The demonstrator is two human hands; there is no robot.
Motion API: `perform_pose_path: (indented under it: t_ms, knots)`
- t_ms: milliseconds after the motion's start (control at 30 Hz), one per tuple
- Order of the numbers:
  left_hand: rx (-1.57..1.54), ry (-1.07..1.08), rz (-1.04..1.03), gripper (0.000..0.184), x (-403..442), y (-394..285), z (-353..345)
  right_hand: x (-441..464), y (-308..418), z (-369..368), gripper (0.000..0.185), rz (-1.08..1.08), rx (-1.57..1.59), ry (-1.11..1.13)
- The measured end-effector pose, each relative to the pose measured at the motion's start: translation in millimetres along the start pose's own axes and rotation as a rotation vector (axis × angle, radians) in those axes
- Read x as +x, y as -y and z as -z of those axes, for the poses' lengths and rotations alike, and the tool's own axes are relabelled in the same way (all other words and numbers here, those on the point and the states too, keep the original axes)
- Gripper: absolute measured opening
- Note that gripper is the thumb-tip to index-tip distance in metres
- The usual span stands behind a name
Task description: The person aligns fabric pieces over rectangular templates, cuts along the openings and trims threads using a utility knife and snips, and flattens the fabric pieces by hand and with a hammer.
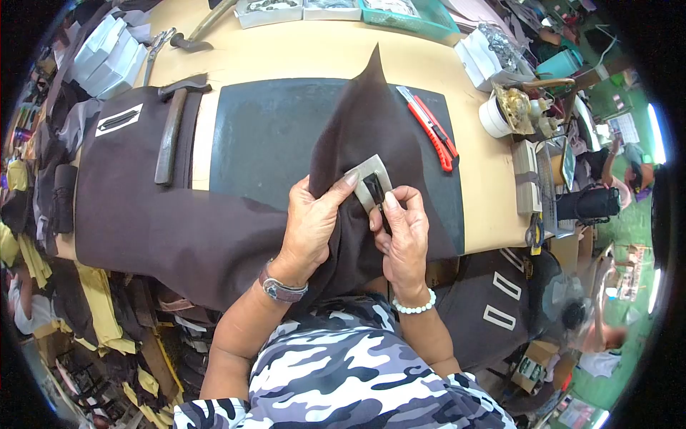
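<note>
Pale rectangular frame (pixel 379 165) on raised brown cloth (pixel 364 118)

we stand over a bench (pixel 487 214) whose pale, wood-toned top is brightly lit. beyond its right edge we see a green surface (pixel 637 223), though we cannot tell whether it is wall or floor. long, glaring white strips (pixel 656 136) show against the green; we cannot make out whether they are lamps or reflections. below the bench's near right corner we spot an open cardboard box (pixel 543 353). below the near left corner we find yellow cloths (pixel 97 307) draped among dark ones, in dimmer light.
</note>
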State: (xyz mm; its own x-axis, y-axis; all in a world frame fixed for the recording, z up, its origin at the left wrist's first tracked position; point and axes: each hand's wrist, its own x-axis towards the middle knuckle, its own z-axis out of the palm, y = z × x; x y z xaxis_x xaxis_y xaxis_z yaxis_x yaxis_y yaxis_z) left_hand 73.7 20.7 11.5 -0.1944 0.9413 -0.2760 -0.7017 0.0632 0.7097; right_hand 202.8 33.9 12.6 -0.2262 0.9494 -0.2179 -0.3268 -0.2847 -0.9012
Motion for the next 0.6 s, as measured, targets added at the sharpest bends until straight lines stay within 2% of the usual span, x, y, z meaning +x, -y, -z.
perform_pose_path:
  t_ms: [333,433,467,500,567,600]
  knots:
    - [0.028,-0.023,0.021,0.016,3.1,-0.3,-0.3,-3.8,5.8,4.0,0.022,-0.048,-0.076,0.01]
    - [0.035,0.01,0.029,0.017,4.8,-4.8,-1.7,-9.6,15.7,17.1,0.029,0.02,-0.11,0.052]
    - [0.048,0.03,0.03,0.017,4.7,-4.7,-1.0,-7.1,13.2,19.4,0.031,0.188,-0.257,0.037]
    - [0.062,0.053,0.034,0.017,4.3,-4.0,-0.9,-7.8,27.7,26.7,0.027,0.224,-0.585,0.048]
    - [0.069,0.086,0.015,0.018,4.0,-1.2,-1.4,0.3,43.0,25.8,0.027,0.59,-1.016,0.096]
    - [0.072,0.101,0.001,0.019,3.6,-1.0,-1.5,6.9,49.7,27.3,0.029,0.714,-1.126,0.186]
